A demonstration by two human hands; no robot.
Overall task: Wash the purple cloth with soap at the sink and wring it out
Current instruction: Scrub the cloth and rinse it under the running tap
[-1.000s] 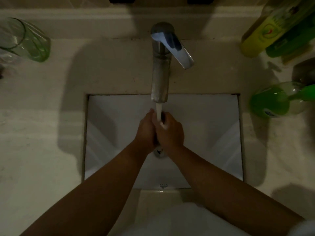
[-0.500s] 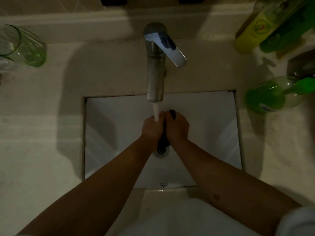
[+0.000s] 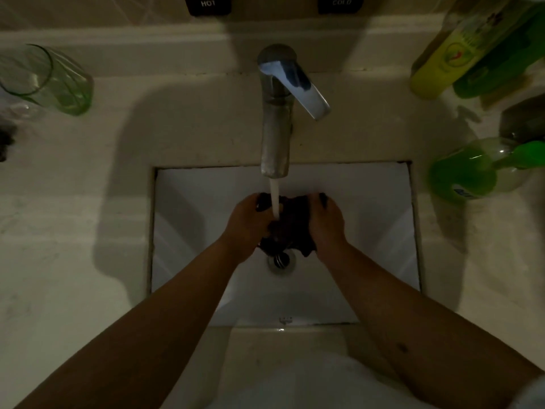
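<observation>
Cloth (image 3: 290,228): dark, bunched, under the tap's stream, above the drain.
Left hand (image 3: 246,221): grips cloth's left edge.
Right hand (image 3: 326,221): grips its right edge.

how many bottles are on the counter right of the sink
3: a yellow bottle and a dark green bottle at the back right, and a bright green bottle lying nearer. More may sit beyond the frame.

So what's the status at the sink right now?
Left hand and right hand both gripping the purple cloth, spread between them. Faucet running onto it, over the drain. Nothing in the way.
</observation>
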